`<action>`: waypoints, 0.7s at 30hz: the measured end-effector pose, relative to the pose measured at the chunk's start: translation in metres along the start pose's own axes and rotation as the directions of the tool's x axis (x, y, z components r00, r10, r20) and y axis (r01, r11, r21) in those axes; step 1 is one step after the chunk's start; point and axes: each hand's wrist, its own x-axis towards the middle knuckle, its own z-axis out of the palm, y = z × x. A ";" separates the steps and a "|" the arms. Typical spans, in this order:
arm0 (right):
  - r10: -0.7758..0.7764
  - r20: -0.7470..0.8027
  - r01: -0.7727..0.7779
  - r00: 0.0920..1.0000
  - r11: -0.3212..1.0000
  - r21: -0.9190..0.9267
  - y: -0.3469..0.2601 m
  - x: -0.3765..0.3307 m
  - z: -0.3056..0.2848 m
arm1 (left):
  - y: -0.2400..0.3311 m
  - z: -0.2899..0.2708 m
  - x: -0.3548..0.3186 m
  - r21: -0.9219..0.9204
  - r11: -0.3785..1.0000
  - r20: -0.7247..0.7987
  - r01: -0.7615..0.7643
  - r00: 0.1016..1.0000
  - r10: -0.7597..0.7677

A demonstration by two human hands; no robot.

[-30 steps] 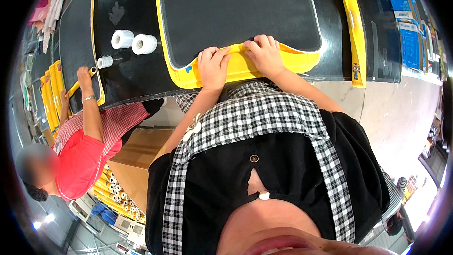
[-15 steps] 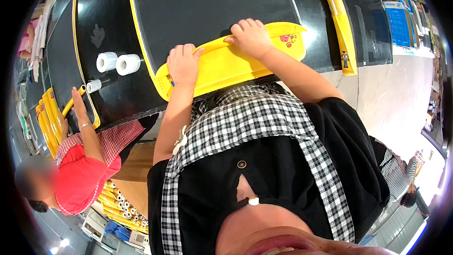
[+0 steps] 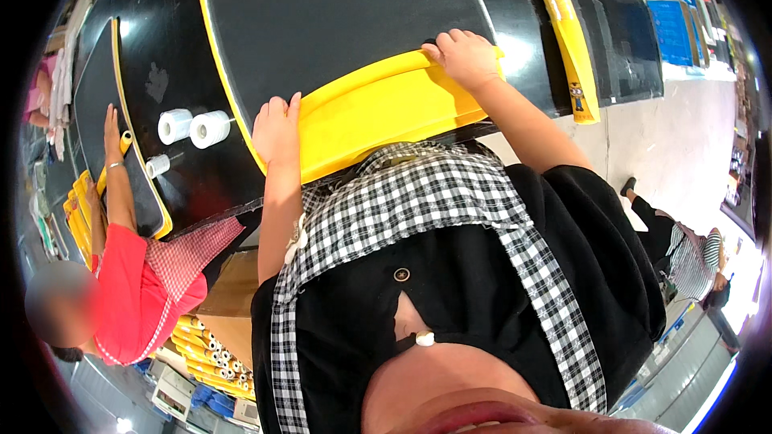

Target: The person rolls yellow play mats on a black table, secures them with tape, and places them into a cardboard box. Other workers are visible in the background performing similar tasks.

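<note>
Your left hand (image 3: 276, 130) grasps the left end of a yellow fold, and your right hand (image 3: 466, 60) curls its fingers over the right end. That fold is the near edge of the black-faced mat (image 3: 346, 8), lying on the black table (image 3: 173, 32) before you. Leftward stand white rolls (image 3: 209, 129); beyond them, a co-worker (image 3: 133, 297) reaches over another mat (image 3: 95, 96). A yellow strip (image 3: 563, 40) lies to your right.

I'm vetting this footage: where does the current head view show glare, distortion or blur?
Head view: white glare on the black table beside the right hand; washed-out light near the right rim; the yellow strip bows, corners go black; the co-worker's head is blurred.
</note>
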 end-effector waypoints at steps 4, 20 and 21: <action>0.030 -0.152 -0.038 0.988 0.998 -0.048 0.001 -0.009 -0.013 | 0.000 -0.011 -0.003 0.059 0.993 -0.134 -0.104 0.985 0.111; 0.088 -0.062 -0.080 0.994 0.990 0.117 0.008 -0.024 -0.022 | -0.008 -0.019 -0.023 0.002 0.996 -0.146 -0.090 0.985 0.090; 0.069 -0.107 -0.059 0.992 0.994 0.090 0.007 -0.031 -0.017 | -0.009 -0.021 -0.033 0.003 0.995 -0.149 -0.096 0.984 0.096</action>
